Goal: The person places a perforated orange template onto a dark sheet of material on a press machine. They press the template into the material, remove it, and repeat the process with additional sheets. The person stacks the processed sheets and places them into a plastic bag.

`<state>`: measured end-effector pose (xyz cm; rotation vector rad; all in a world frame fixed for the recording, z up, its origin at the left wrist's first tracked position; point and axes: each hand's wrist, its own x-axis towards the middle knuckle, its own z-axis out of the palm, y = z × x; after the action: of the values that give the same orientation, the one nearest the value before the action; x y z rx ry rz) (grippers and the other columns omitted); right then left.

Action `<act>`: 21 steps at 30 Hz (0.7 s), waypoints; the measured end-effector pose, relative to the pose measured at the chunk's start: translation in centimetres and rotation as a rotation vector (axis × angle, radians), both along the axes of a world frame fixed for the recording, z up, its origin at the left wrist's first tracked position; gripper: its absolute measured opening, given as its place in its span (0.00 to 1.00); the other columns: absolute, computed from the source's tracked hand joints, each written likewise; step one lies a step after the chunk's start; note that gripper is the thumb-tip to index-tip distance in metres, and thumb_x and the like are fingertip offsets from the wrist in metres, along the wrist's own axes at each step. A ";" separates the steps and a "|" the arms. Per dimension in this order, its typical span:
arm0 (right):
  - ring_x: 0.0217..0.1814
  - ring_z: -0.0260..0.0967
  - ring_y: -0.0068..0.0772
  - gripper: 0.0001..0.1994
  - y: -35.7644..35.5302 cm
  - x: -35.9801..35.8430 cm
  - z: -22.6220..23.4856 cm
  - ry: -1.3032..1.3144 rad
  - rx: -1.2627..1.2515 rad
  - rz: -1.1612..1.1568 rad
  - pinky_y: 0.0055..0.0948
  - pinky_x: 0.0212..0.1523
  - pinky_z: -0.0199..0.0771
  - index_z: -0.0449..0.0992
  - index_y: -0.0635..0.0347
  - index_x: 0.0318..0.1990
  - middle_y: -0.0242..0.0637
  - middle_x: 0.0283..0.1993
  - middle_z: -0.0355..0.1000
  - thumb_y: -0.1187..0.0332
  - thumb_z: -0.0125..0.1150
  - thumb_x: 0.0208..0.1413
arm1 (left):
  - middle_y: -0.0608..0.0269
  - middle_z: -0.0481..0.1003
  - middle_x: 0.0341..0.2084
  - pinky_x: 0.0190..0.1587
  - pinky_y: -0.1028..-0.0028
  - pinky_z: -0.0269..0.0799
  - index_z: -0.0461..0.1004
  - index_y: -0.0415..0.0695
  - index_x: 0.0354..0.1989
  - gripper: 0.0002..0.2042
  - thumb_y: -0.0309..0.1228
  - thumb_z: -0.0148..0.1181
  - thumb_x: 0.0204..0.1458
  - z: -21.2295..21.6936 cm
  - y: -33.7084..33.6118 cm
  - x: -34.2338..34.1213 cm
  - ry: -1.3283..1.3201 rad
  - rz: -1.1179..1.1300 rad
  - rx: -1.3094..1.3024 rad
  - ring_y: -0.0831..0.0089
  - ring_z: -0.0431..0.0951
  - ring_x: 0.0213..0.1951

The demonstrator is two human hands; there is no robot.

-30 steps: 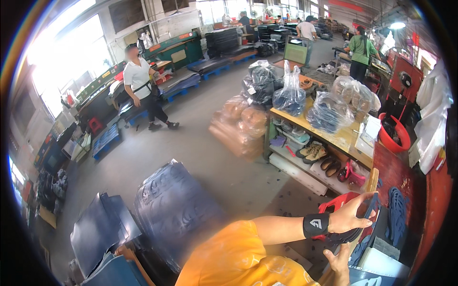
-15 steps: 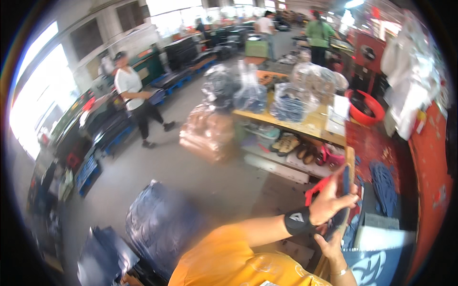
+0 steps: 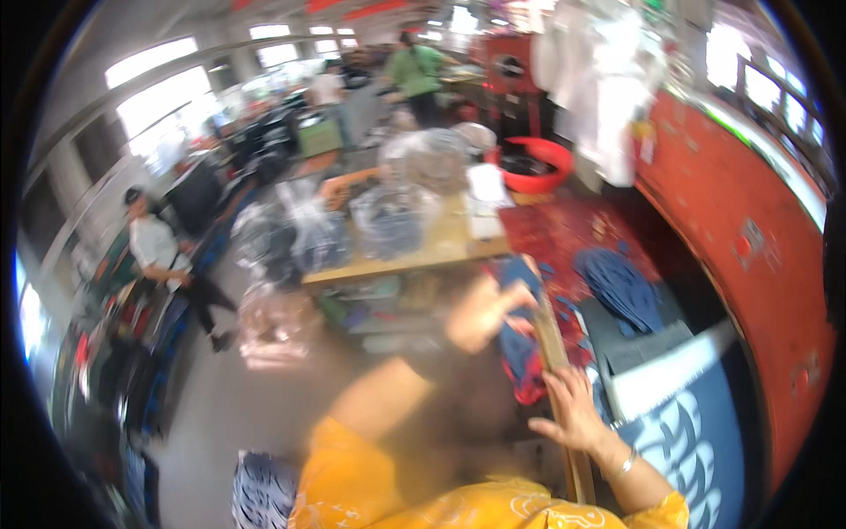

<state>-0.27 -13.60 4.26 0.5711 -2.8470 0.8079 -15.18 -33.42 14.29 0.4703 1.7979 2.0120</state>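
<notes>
L hand [image 3: 483, 310] grips blue cloth [image 3: 518, 348] w/ curled fingers at wood rail's [image 3: 553, 353] far end; R hand [image 3: 575, 407] lies flat, fingers spread, on rail nearer. Bench [image 3: 441, 251] w/ bags farther left.

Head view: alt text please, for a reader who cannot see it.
Blurred workshop: the person's left hand grips dark blue fabric at a wooden rail, the right hand resting flat on it. A table of clear bags stands behind.
</notes>
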 end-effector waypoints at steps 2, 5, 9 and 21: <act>0.67 0.52 0.58 0.35 2.9 -2.4 1.4 0.121 -0.017 -0.055 0.56 0.66 0.49 0.64 0.60 0.59 0.52 0.62 0.57 0.53 0.68 0.45 | 0.62 0.73 0.40 0.37 0.71 0.77 0.72 0.44 0.42 0.11 0.33 0.59 0.53 1.6 0.5 -6.6 0.253 -0.062 -0.201 0.71 0.79 0.36; 0.64 0.56 0.56 0.30 8.1 -3.0 3.7 0.149 0.007 -0.153 0.51 0.63 0.55 0.66 0.57 0.57 0.50 0.60 0.60 0.60 0.68 0.46 | 0.66 0.73 0.31 0.37 0.75 0.72 0.73 0.41 0.46 0.13 0.35 0.56 0.58 2.5 4.2 -16.1 0.408 0.063 -0.355 0.81 0.73 0.33; 0.62 0.60 0.53 0.26 12.8 1.0 6.6 0.061 0.009 -0.528 0.46 0.61 0.60 0.70 0.54 0.56 0.48 0.61 0.63 0.63 0.68 0.47 | 0.60 0.77 0.41 0.51 0.73 0.68 0.68 0.40 0.59 0.20 0.36 0.53 0.61 1.6 14.1 -24.2 1.069 0.025 -0.365 0.73 0.75 0.44; 0.72 0.48 0.53 0.37 10.9 30.7 1.7 -0.239 0.060 -1.578 0.42 0.70 0.47 0.62 0.62 0.61 0.50 0.69 0.53 0.77 0.63 0.37 | 0.56 0.69 0.43 0.49 0.73 0.68 0.59 0.41 0.65 0.30 0.26 0.62 0.53 -16.1 24.1 -9.7 0.743 -0.298 -0.254 0.68 0.71 0.43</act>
<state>30.41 -2.65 5.98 -1.6359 -2.3441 0.3965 -24.84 -9.32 -1.85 1.4440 2.1713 1.4641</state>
